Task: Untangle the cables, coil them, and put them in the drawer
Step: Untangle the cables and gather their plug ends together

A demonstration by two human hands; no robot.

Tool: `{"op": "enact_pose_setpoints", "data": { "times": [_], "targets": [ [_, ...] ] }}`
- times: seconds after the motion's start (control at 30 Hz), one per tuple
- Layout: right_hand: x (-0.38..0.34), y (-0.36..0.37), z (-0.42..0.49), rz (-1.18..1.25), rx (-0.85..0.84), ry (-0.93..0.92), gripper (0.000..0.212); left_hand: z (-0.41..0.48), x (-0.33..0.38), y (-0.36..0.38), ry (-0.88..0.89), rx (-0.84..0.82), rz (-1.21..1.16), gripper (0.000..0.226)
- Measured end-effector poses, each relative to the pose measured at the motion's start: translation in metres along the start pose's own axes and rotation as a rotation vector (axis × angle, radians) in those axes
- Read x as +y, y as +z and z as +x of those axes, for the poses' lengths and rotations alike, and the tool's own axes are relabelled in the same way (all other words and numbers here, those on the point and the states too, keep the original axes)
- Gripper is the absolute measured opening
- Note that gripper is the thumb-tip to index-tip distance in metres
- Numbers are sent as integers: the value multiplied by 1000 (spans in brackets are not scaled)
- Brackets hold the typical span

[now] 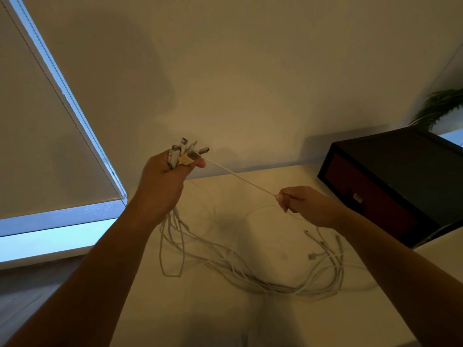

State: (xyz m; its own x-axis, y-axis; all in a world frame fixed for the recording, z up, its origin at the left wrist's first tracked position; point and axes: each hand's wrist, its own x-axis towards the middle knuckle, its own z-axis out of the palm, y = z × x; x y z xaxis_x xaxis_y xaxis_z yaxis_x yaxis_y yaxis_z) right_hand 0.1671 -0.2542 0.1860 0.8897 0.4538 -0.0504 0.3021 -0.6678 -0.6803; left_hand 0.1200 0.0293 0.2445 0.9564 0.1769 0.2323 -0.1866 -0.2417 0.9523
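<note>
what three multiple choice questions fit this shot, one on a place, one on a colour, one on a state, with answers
1. Where is the drawer box?
A. on the floor
B. left of both arms
C. right of the right grip

2. What colour are the cables?
A. white
B. black
C. red

3. How is the strand that the right grip pinches?
A. coiled
B. taut
C. lying slack

Answers:
1. C, the dark box sits to the right, beyond the right grip.
2. A, every cable shows white.
3. B, it runs straight from the left grip to the right grip.
</note>
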Motion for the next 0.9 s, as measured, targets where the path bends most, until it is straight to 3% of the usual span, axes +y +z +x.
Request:
{"op": "enact_pose_setpoints", "data": {
  "times": [0.17,0.3,0.5,0.57,0.63,0.73,0.8,0.9],
  "targets": [
    [18,-2,-9,-81,5,101,39,4,-8,-8,-26,75,-106,18],
    [25,-2,-13,-109,-23,174,39,6,-13,-15,-54,34,-25,21],
    [8,-1,-20,-39,-70,106,41,13,-25,-23,-78,282,86,11],
    [-1,-1,-24,-1,-87,85,41,11,-26,-21,-41,270,106,15],
    [-13,-2,-26,50,-101,58,41,5,-20,-9,61,157,89,24],
    [-32,-2,-23,123,-114,-1,39,-6,-18,21,129,-197,102,29],
    [-42,-3,-19,143,-105,-53,39,-8,-22,35,85,-407,181,29],
    [-50,-9,-17,124,-60,-106,37,-9,-21,39,-18,-533,299,14]
  ]
}}
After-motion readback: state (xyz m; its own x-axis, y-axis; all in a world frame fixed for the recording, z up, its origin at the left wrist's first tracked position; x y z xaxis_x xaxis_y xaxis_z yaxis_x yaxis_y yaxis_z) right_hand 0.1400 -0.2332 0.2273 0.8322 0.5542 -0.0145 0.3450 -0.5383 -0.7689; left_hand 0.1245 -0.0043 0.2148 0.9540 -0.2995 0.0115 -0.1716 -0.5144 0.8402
